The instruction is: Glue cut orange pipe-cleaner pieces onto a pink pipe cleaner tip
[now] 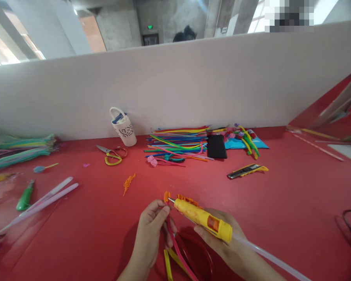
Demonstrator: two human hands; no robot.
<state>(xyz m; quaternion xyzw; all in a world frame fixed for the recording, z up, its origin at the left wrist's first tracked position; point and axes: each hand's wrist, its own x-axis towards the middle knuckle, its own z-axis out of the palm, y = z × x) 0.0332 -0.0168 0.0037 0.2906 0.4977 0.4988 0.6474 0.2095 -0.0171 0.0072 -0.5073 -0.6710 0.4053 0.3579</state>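
My left hand [153,228] is closed in a pinch on a pink pipe cleaner [175,244] whose top end carries a small orange curl [167,196]. My right hand [222,242] is wrapped round a yellow hot glue gun [203,218], with a clear glue stick [272,257] coming out of its back. The metal nozzle points left and is at the orange curl; I cannot tell whether they touch. Behind the gun lies an orange fuzzy strip [188,200], partly hidden. Below my hands are red-handled pliers [203,249] and yellow strips [168,265].
Along the white partition [175,86] stand a white tumbler [125,130], scissors [111,155], a pile of coloured pipe cleaners [178,142] and a black phone [217,146]. A box cutter [247,171] lies right, an orange twist [129,184] left of centre, a green-handled tool [25,197] far left.
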